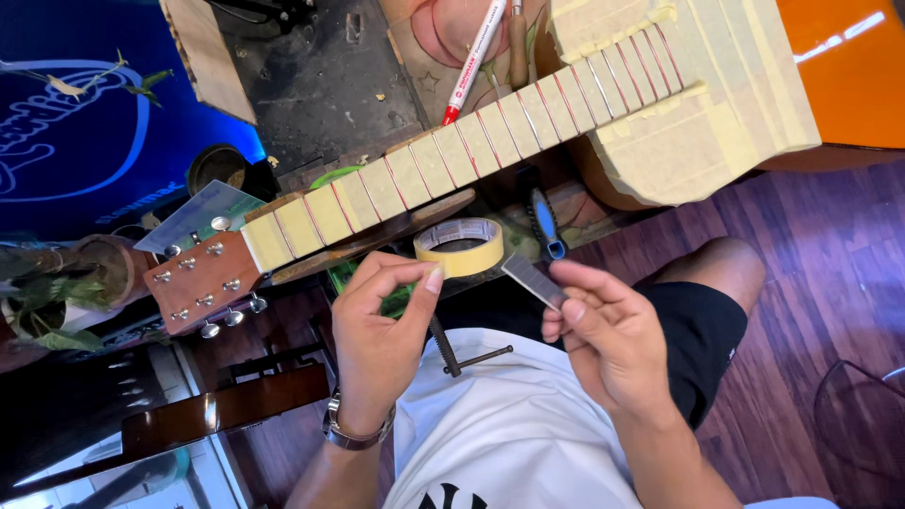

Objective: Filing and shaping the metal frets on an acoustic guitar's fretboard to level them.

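The right hand (603,325) pinches a thin, flat strip of grey metal (534,280) between thumb and fingers. The strip is shiny and straight, and its near end is hidden by the fingers. It is held up above the person's lap, just below the guitar neck. The left hand (377,330) is partly curled, with thumb and first finger close together. I cannot tell if it holds anything small. A metal watch (353,435) sits on that wrist.

Just above the hands lies a round roll of pale yellow tape (462,245), like a ring. Beside it is a small tool with a blue handle (545,221), partly hidden under the neck.

The guitar neck (452,155) is long and covered in pieces of the same tape, with thin shiny lines showing between them. The brown wooden headstock (203,278) has round silver pegs. The orange guitar body (848,75) is smooth and glossy, and cut off at the edge. A red and white marker (474,58) lies behind the neck.
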